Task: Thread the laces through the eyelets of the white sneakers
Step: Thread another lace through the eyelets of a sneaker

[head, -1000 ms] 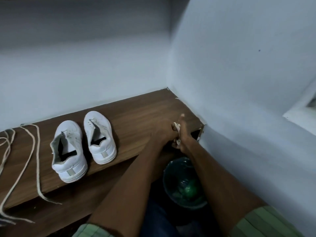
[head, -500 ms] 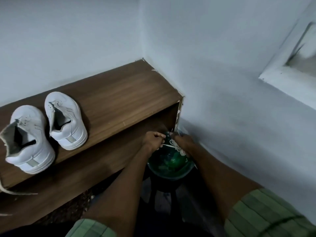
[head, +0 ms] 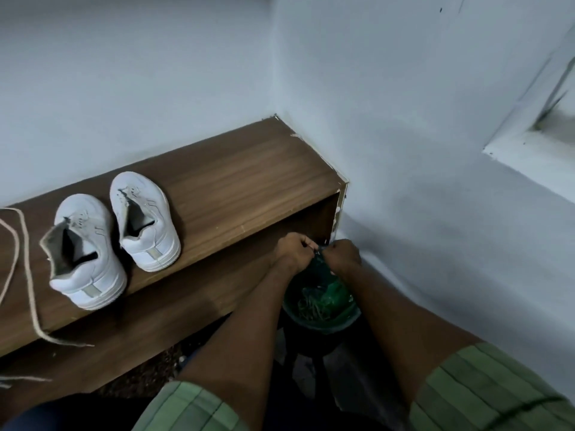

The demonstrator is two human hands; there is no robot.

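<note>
Two white sneakers stand side by side on the brown wooden bench [head: 249, 181], heels toward the person and toes toward the back wall, so each shoe's long axis runs from the near edge of the bench away to the wall, tilted slightly to the right. The left sneaker [head: 84, 253] sits nearer the front edge, its tongue pulled up and open; the right sneaker [head: 144, 222] stands just beside it, a little farther back. Neither shoe shows a lace in its eyelets. Loose laces [head: 28, 275] lie on the bench to the left of the shoes, running roughly parallel to them from back to front, with one frayed end trailing over the bench's front edge. Both hands are well apart from the shoes, held close together at the bench's right end, above a green bin [head: 323, 306] on the floor. The left hand [head: 294, 250] and the right hand [head: 343, 253] each have fingers curled, pinching something small between them (too small and blurred to tell what it is). Green striped sleeves [head: 485, 390] show at the bottom.
</note>
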